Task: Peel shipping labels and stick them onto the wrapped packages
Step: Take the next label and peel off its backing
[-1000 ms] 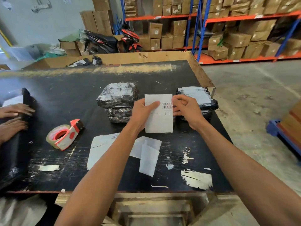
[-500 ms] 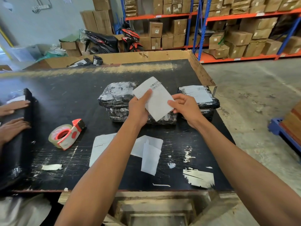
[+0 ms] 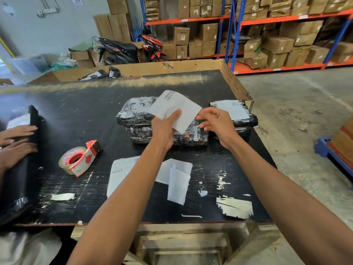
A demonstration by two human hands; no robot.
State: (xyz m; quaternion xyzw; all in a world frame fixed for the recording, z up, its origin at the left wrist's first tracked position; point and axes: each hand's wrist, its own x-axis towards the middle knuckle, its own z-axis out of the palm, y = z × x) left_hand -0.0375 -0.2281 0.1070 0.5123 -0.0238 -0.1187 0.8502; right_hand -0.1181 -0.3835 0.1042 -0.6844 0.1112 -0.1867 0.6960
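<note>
Head view looks down on the black desk, where two stacked wrapped packages sit mid-desk beside a labelled package. Above the stack, the left hand pinches a shipping label — thumb on top, the other fingers hidden behind. The right hand, which held the label's edge half a second ago, has let go — its grip is apart, fingers loosely spread. Print on the label is unreadable.
</note>
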